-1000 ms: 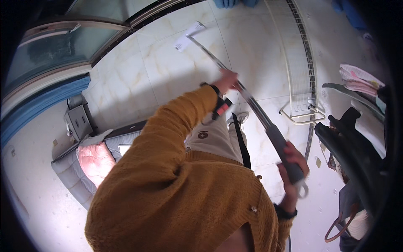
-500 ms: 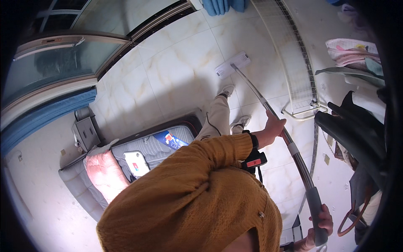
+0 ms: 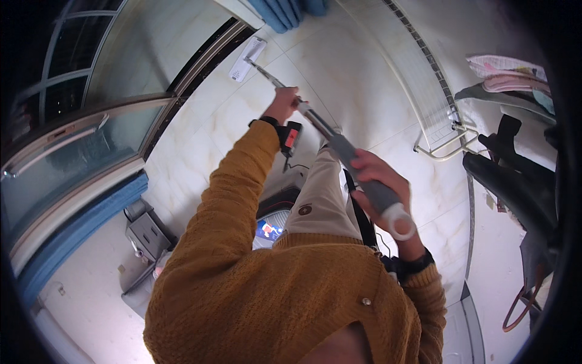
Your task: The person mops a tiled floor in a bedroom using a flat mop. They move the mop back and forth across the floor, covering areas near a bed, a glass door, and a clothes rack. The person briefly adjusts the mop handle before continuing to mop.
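Ideally, my left hand (image 3: 282,105), gripping the mop pole (image 3: 317,124), steers — my right hand (image 3: 388,175), wrapped round the grey handle (image 3: 377,193), pushes lightly — keeping the flat head (image 3: 250,53) level on the tiles (image 3: 203,130).

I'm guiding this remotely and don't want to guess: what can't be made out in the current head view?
- Head view: the underside of the mop head, facing the floor.
- Head view: the palm of the right hand, hidden by the grey grip.
- Head view: most of the bed, hidden by the sweater.
- Head view: the rest of the blue curtain, cut off by the upper edge.
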The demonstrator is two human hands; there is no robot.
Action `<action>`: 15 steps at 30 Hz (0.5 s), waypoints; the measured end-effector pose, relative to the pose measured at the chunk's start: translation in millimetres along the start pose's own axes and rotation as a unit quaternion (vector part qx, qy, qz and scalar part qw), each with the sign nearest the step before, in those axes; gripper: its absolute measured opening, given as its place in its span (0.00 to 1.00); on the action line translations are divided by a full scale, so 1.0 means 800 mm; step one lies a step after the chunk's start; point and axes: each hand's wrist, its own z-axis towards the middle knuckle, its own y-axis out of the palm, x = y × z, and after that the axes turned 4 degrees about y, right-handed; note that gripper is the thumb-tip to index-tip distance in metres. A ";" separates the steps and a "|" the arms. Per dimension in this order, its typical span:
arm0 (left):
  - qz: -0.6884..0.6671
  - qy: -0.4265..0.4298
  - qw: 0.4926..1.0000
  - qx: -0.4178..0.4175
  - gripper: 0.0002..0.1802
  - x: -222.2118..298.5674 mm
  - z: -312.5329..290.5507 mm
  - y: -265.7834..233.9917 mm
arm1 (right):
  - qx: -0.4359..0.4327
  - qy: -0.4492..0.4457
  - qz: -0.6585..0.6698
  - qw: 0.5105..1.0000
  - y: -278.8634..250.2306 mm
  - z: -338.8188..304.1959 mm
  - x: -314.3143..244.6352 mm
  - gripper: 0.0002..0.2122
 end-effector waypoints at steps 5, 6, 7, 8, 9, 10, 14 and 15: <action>0.404 0.358 0.824 -0.172 0.12 -0.007 0.004 0.016 | 0.067 0.048 -0.022 0.996 -0.027 -0.021 -0.003 0.12; 0.312 0.206 0.916 -0.147 0.11 -0.020 -0.003 0.037 | 0.064 0.071 -0.024 0.995 -0.040 -0.041 -0.008 0.10; 0.207 0.044 0.971 -0.115 0.11 -0.040 -0.017 0.064 | 0.077 0.076 -0.030 0.994 -0.055 -0.063 -0.014 0.11; 0.089 -0.104 0.986 -0.096 0.11 -0.062 -0.036 0.091 | 0.090 0.082 -0.038 0.992 -0.069 -0.088 -0.021 0.11; 0.078 -0.126 0.985 -0.086 0.11 -0.083 -0.055 0.116 | 0.106 0.097 -0.043 0.989 -0.083 -0.117 -0.030 0.11; 0.026 -0.205 0.973 -0.107 0.21 -0.102 -0.073 0.138 | 0.122 0.112 -0.052 0.985 -0.096 -0.150 -0.040 0.11; 0.112 -0.270 0.947 -0.131 0.51 -0.197 -0.181 0.254 | 0.190 0.156 -0.129 0.961 -0.140 -0.296 -0.095 0.14; 0.172 -0.277 0.933 -0.150 0.51 -0.213 -0.212 0.280 | 0.234 0.200 -0.101 0.946 -0.144 -0.333 -0.114 0.14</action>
